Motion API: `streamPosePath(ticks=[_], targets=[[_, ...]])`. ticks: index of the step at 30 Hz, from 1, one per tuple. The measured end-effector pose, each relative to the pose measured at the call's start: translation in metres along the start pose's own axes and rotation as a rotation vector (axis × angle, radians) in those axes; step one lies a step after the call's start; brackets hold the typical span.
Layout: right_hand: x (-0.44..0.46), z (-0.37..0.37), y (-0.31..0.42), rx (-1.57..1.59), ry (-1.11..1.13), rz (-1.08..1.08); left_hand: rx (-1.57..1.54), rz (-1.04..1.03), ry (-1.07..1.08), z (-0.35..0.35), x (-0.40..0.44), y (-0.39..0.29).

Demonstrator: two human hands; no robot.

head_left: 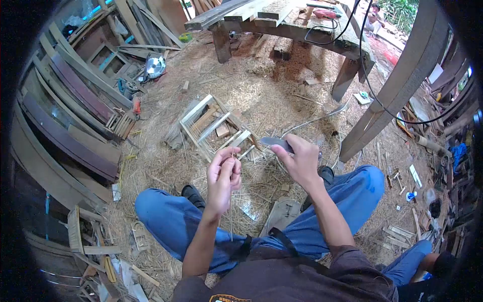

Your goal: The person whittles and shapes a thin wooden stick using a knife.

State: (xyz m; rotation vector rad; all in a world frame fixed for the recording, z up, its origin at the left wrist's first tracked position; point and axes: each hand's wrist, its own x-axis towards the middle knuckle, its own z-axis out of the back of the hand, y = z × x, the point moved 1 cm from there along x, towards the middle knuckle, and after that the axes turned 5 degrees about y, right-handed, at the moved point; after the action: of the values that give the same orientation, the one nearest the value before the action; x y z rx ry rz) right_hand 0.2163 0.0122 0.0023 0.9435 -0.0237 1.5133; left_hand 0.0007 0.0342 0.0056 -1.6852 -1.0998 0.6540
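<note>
My left hand point(224, 177) is closed in a pinch around a thin pale strip point(231, 221), which looks like split cane or bamboo and hangs down below my fingers. In my right hand point(303, 160) is a knife point(275, 143), its broad grey blade pointing left towards the left hand. The blade tip and the left fingers are apart. Just beyond both hands, a small slatted wooden frame point(214, 126) lies on the shavings-covered ground point(166, 121).
A wooden workbench point(297, 32) with planks stands ahead, beside a slanting post point(397, 80) and a dangling black cable point(370, 85). Boards lean at left near a circular saw point(154, 67). Another person's knee point(410, 259) shows at lower right; one more person sits far off point(373, 20).
</note>
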Motion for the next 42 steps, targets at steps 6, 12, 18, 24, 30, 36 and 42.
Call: streamPosePath(ticks=[6,12,18,24,30,36,42], targets=[[0.004,-0.004,0.017,0.117,0.047,0.108,0.049,0.007,-0.020,-0.015,0.005,0.007],[0.003,-0.012,0.018,0.182,0.056,0.213,0.215,-0.030,0.012,-0.018,-0.003,0.010],[0.001,-0.013,0.023,0.204,0.067,0.292,0.593,-0.168,0.014,-0.006,-0.009,0.025],[0.002,-0.017,0.028,0.194,0.053,0.341,0.758,-0.286,-0.014,-0.011,-0.017,0.022],[0.004,-0.005,0.025,0.140,0.074,0.428,0.561,-0.109,0.101,-0.007,-0.026,0.019],[0.008,0.001,0.017,0.096,0.032,0.421,0.133,0.142,0.196,-0.010,-0.028,0.012],[0.017,0.006,0.004,0.040,-0.068,0.214,0.056,0.099,0.168,-0.017,-0.015,-0.001]])
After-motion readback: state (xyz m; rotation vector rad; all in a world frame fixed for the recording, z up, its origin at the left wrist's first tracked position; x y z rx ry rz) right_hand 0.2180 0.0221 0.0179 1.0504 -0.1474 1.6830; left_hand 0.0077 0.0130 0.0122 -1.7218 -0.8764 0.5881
